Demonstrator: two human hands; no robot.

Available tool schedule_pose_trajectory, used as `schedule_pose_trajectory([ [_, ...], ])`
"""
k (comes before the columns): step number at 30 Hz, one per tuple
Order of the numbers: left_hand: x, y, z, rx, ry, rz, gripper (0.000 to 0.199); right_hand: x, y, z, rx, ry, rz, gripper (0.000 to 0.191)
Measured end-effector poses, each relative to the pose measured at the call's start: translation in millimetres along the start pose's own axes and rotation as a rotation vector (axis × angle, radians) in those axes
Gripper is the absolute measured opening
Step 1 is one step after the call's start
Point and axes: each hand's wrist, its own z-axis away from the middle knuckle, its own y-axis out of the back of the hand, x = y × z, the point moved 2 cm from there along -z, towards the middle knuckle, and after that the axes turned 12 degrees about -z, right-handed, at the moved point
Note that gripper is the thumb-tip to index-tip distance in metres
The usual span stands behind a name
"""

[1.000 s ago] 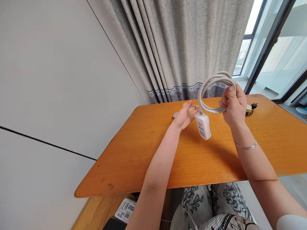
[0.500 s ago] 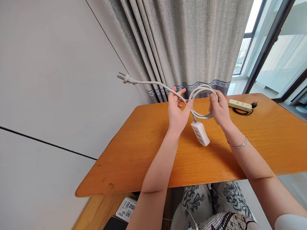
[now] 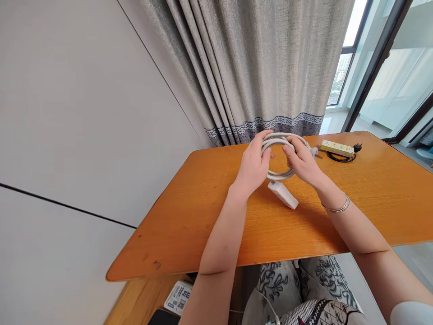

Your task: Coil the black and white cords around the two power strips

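A white cable [image 3: 280, 176] is wound into a loop and held up over the wooden table. My left hand [image 3: 255, 160] grips the left side of the loop, fingers behind it and thumb in front. Around the loop's upper right my right hand [image 3: 301, 160] is closed, with the thumb pressed on the cable. The cable's plug [image 3: 314, 151] shows just beyond my right hand; its prongs are hard to make out. Below the loop hangs the white power strip [image 3: 283, 194], tilted down to the right.
A yellowish power strip [image 3: 337, 148] with a black cord and plug lies at the table's [image 3: 189, 216] back right. Behind the table hangs a grey curtain [image 3: 270, 67]. A white labelled box [image 3: 177, 298] is below the table's front edge.
The plug end has swung from the far left over to the right of the loop. My left hand has gone from spread fingers to gripping the loop. The white strip has tilted more.
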Motion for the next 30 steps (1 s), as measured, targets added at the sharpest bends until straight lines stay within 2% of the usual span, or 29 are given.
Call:
schedule_pose_trajectory([
  [7, 6, -2.3, 0, 0.075, -0.034, -0.063, 0.045, -3, 8, 4, 0.112, 0.153, 0.296, 0.030],
  [10, 8, 4.5, 0, 0.092, -0.024, -0.081, 0.046, -7, 12, 3, 0.195, 0.237, 0.385, 0.039],
  [12, 9, 9.1, 0, 0.093, -0.010, -0.069, 0.046, -11, 15, 1, 0.162, 0.246, 0.391, 0.046],
  [14, 10, 11.6, 0, 0.087, 0.008, -0.053, 0.046, -11, 18, -2, 0.024, 0.168, 0.322, 0.043],
  [16, 9, 11.4, 0, 0.087, 0.027, -0.034, 0.046, -8, 20, -3, -0.131, 0.015, 0.173, 0.042],
  [19, 5, 8.6, -1, 0.109, 0.044, -0.026, 0.049, -4, 23, -3, -0.255, -0.227, -0.109, 0.050],
  [22, 3, 6.3, -1, 0.140, 0.011, -0.058, 0.051, -4, 24, -3, -0.283, -0.359, -0.299, 0.057],
  [25, 2, 4.7, -1, 0.182, -0.010, -0.093, 0.054, -3, 22, -4, -0.291, -0.407, -0.339, 0.058],
  [27, 0, 2.7, -1, 0.218, 0.007, -0.108, 0.056, 0, 19, -5, -0.265, -0.377, -0.339, 0.058],
  [30, -3, -1.2, -2, 0.256, 0.036, -0.087, 0.058, 4, 11, -5, -0.155, -0.272, -0.328, 0.056],
])
